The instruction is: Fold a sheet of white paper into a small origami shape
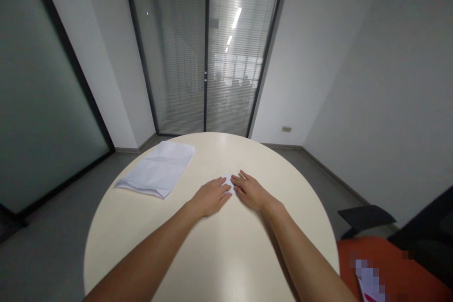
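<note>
A small piece of white paper [228, 180] lies on the round cream table [219, 255], mostly covered by my two hands. My left hand [212, 196] rests on its left side, palm down, with the fingers stretched out. From the right, my right hand [249, 189] lies flat over the other side, its fingers slightly spread. The fingertips of both hands nearly meet over the paper. Whether the paper is folded is hidden under the fingers.
Folded white sheets [159, 167] lie at the table's far left. An orange chair [378, 245] with a black armrest [366, 217] stands at the right, a partly blurred item [370, 278] on its seat. A glass door with blinds [205, 56] is beyond the table.
</note>
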`<act>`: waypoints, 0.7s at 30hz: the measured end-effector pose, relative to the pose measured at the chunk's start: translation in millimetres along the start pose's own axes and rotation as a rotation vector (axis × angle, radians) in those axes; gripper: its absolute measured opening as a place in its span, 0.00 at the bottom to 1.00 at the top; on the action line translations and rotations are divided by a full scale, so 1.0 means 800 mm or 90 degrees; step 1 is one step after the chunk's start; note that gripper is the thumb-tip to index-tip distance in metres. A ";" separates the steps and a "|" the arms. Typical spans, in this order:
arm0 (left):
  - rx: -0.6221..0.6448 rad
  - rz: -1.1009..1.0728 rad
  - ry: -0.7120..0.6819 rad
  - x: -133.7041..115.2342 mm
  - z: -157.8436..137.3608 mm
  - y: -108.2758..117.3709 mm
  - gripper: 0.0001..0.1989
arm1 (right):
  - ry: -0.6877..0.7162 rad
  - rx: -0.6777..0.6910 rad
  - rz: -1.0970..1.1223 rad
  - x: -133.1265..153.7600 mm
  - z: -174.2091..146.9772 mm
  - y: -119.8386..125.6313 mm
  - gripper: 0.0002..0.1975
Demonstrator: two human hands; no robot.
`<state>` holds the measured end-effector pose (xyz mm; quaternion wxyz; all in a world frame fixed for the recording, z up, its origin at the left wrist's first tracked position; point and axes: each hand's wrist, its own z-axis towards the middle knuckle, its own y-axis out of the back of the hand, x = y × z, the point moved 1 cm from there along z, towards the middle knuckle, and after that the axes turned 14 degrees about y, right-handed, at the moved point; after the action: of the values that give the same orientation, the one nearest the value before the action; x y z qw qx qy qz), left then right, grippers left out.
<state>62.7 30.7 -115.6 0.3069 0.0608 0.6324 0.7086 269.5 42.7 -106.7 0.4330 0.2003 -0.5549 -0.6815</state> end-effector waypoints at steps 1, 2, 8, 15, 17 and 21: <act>-0.010 0.016 0.017 0.000 0.000 -0.001 0.22 | -0.018 0.016 0.003 0.005 0.000 0.000 0.22; -0.019 0.033 0.036 0.000 0.001 -0.002 0.23 | -0.040 0.034 0.006 0.010 0.001 -0.001 0.23; -0.040 0.086 0.115 0.009 0.003 -0.006 0.26 | -0.123 0.114 0.038 0.028 0.011 -0.020 0.31; 0.012 0.065 0.130 0.013 -0.001 -0.015 0.33 | -0.287 0.122 -0.020 0.035 0.010 -0.019 0.38; 0.046 0.070 0.125 0.014 0.000 -0.014 0.32 | -0.244 0.120 -0.017 0.041 0.013 -0.022 0.36; 0.096 0.087 0.110 0.016 0.003 -0.005 0.30 | -0.163 0.144 0.023 0.046 0.019 -0.026 0.35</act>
<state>55.1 39.0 -122.8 0.1968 0.0651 0.7025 0.6808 230.5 21.5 -113.6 0.3457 0.1491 -0.6824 -0.6265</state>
